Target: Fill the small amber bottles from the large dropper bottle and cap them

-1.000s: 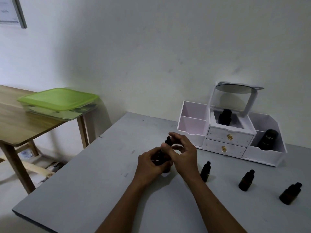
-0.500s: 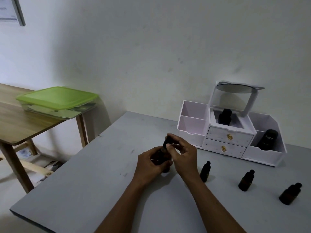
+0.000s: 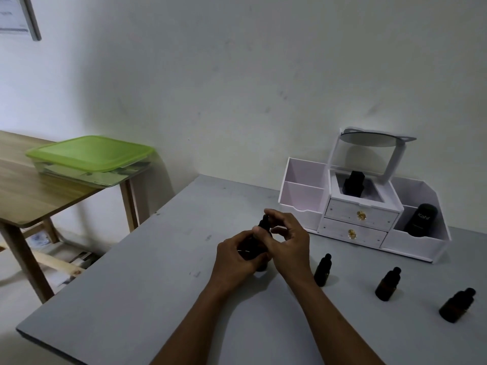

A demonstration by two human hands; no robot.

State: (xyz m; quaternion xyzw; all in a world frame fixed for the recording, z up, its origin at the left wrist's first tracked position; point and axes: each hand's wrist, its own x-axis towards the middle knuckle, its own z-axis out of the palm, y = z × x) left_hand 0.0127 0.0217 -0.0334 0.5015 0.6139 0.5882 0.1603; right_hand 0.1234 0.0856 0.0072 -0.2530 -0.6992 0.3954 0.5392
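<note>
The large dropper bottle [image 3: 259, 250] stands on the grey table [image 3: 158, 299], mostly hidden by my hands. My left hand [image 3: 237, 256] wraps around its dark body. My right hand [image 3: 288, 243] pinches its black dropper cap [image 3: 264, 222] at the top with fingertips. Three small amber bottles with black dropper caps stand to the right: one [image 3: 323, 270] just beside my right wrist, one [image 3: 388, 283] further right, and one [image 3: 457, 304] near the right edge, leaning.
A white organiser [image 3: 353, 219] with two drawers, a tilted mirror and side bins stands at the back right; a black bottle [image 3: 354, 183] sits in its middle bin and a black jar [image 3: 420, 219] in its right bin. A wooden table [image 3: 34, 196] with a green-lidded box [image 3: 89, 156] stands at left.
My right fingers have shifted on the dropper cap, closing from a spread pose into a tighter pinch. My left hand and the bottle stay in place. The small bottles have not moved.
</note>
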